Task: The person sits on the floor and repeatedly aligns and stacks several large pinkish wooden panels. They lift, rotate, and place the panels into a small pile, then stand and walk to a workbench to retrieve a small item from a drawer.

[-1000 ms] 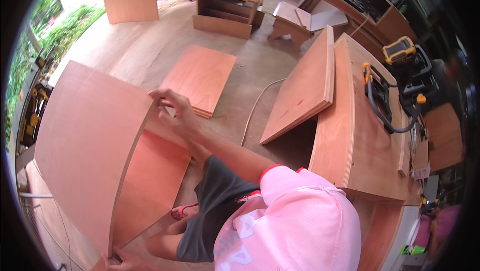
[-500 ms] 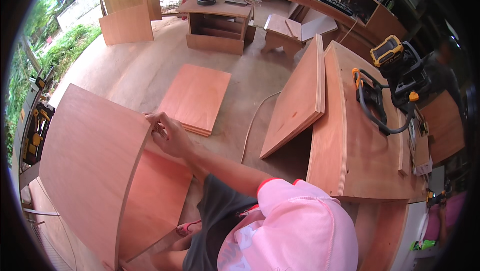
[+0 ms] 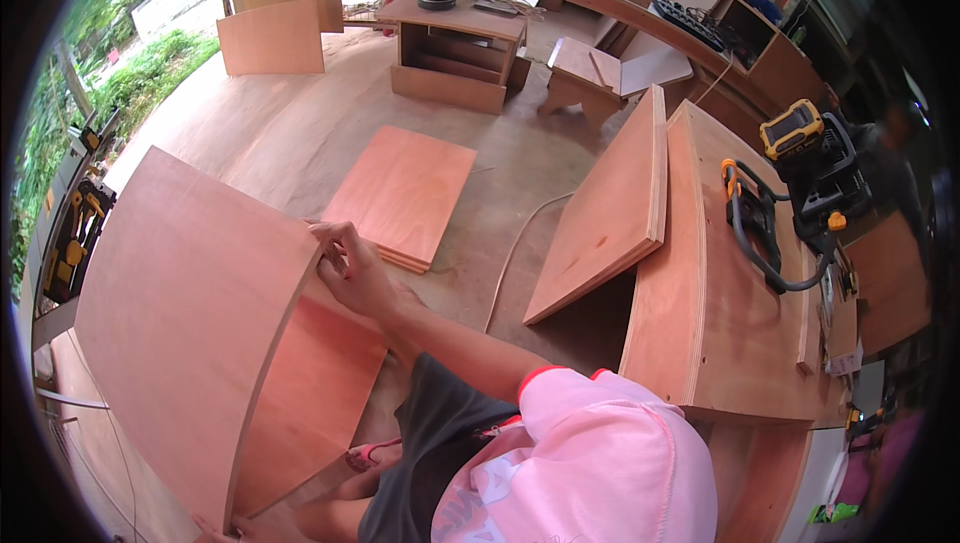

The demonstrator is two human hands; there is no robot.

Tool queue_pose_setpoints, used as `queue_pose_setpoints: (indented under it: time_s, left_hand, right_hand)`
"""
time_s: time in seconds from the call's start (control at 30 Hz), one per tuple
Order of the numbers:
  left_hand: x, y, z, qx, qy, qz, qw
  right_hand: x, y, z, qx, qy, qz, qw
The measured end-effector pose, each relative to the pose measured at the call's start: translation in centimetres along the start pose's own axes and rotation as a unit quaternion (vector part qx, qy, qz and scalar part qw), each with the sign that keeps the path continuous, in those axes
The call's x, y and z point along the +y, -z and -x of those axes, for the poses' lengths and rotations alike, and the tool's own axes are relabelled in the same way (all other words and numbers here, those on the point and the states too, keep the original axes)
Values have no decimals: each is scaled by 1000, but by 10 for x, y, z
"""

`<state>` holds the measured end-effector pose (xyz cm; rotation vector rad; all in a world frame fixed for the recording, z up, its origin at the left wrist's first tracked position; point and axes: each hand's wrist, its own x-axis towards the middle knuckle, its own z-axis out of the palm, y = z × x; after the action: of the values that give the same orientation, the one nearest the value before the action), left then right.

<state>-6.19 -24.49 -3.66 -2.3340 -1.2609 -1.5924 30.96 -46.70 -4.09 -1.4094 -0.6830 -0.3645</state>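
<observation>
A large plywood panel [image 3: 190, 313] stands on edge, tilted, at the left. My right hand [image 3: 348, 261] is closed on its upper right corner, thumb and fingers on either side of the edge. My left hand [image 3: 228, 529] grips the same panel's lower near corner, partly cut off by the picture's lower edge. Another reddish plywood sheet [image 3: 325, 383] shows behind the panel, beside my bare leg and slipper. Beyond my right hand, a small stack of cut plywood pieces [image 3: 405, 193] lies flat on the floor.
At right, plywood boards [image 3: 610, 213] lean against a plywood box [image 3: 735, 313], with a black-and-yellow power tool [image 3: 800, 158] on top. A pale cord [image 3: 515, 253] crosses the floor. Farther back stand a low cabinet [image 3: 450, 53] with a speaker and a small wooden stool [image 3: 583, 73].
The view has shifted slightly, so the background sits farther right. Both hands stay on the panel, and more of my left hand shows at the lower edge.
</observation>
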Motion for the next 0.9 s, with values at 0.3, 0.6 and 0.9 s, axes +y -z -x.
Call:
queue_pose_setpoints:
  time_s: [0.3, 0.6, 0.9]
  left_hand:
    - [9, -4, 4, 3, 81, 45, 996]
    - [41, 10, 4, -23, 115, 92, 989]
    - [30, 20, 4, -89, 73, 120, 986]
  right_hand:
    - [7, -4, -2, 31, 26, 13, 999]
    - [3, -2, -1, 19, 10, 34, 999]
    - [10, -8, 7, 50, -31, 76, 995]
